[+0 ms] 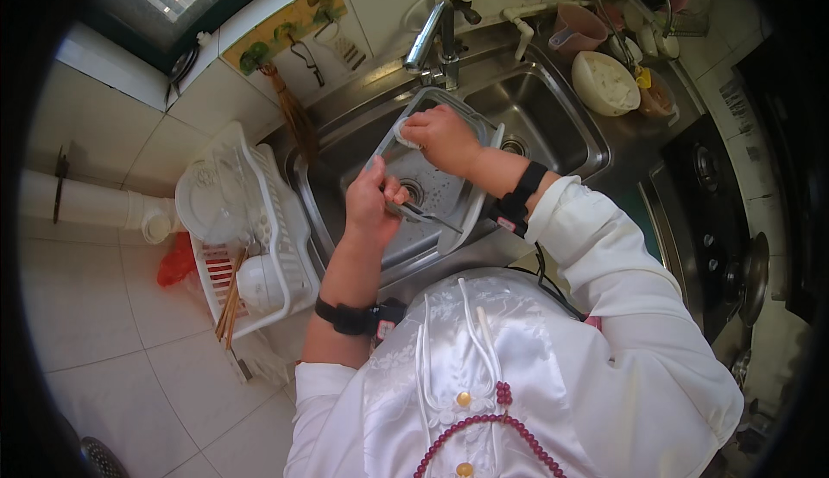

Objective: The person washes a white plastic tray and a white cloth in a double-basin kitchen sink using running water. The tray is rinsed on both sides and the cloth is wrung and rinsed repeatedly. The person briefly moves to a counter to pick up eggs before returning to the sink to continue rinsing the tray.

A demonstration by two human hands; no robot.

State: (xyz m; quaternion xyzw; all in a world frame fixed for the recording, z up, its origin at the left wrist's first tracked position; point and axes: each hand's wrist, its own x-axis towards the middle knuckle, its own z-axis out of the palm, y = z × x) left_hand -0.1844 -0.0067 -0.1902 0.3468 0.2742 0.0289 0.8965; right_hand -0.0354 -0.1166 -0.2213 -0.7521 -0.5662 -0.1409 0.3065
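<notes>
A clear rectangular food container (435,94) is tilted over the left basin of a stainless-steel sink (350,154). My left hand (372,203) grips its near left edge, thumb along the rim. In my right hand (443,138) is a white scrubbing pad (406,135), pressed against the container's left rim with the fingertips. A pale flap (478,203) sticks out along the container's right side; whether it is a hinged clip or part of a lid I cannot tell. Through the clear base, a drain and water drops show.
The chrome faucet (427,34) stands behind the container. At left, a white dish rack (275,219) holds plates, a bowl (259,284) and chopsticks (230,303). A cream bowl (605,83) and a pink jug (576,28) sit beyond the right basin. A gas stove (696,212) is at right.
</notes>
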